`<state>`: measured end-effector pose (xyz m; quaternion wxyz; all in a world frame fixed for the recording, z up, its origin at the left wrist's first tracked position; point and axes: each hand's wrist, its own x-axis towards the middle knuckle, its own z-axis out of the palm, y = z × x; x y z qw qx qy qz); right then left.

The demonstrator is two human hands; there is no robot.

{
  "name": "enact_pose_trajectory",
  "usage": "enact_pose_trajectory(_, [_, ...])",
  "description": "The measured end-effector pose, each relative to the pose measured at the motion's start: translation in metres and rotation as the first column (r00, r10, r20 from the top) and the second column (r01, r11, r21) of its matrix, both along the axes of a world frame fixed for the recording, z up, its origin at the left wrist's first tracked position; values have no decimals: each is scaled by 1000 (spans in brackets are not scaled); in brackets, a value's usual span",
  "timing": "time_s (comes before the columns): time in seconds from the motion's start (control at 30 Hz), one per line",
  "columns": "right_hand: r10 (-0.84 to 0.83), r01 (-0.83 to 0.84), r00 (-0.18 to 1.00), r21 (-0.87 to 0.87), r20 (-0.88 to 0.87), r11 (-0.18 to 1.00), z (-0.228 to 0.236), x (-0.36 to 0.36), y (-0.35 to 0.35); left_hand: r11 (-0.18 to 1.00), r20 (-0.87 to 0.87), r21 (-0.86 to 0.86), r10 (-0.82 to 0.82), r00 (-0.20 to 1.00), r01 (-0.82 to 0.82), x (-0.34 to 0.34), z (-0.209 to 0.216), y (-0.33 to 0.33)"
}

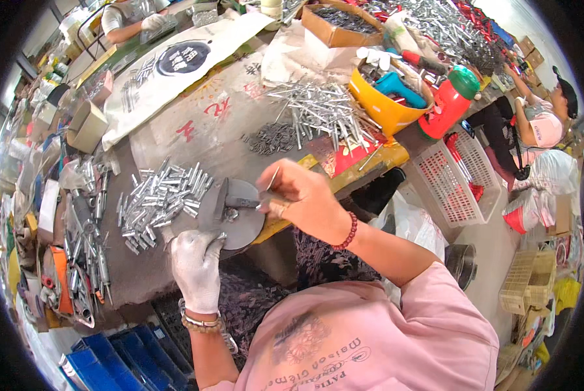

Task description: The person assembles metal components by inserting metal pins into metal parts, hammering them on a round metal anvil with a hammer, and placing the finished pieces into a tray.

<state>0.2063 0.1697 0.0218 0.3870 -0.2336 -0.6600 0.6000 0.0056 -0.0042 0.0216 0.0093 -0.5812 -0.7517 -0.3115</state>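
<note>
While my bare right hand pinches a thin silver metal pin at 2 o'clock of the round grey metal fixture, my white-gloved left hand pinches a small silver piece at 7 — slack glove fabric could drop it.

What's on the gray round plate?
A dark metal fixture. The gloved left hand covers the lower-left edge of the plate; the surface under both is hidden.

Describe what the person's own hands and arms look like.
The left hand wears a white glove, with a tan beaded bracelet at the wrist. The right hand is ungloved, with a dark red beaded bracelet. The right sleeve is pink and short.
</note>
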Motion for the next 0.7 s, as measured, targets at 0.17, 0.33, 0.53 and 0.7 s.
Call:
enact_pose_trajectory(0.17, [28,-87,976,267,217,960,-6,-12,-22,997,26,36,-68,997,67,0,-3,4])
enact_pose_trajectory(0.33, [-128,-180,916,674,380,716,8,-2,-20,999,5,39,-39,999,39,0,-4,2])
enact_pose_trajectory(0.53, [-230,-291,870,831,436,474,15,-6,-19,998,60,49,-46,997,43,-1,-2,1])
enact_pose_trajectory(0.7, [-229,-281,878,841,420,463,10,-6,-14,996,97,63,-62,993,56,-3,-6,-2])
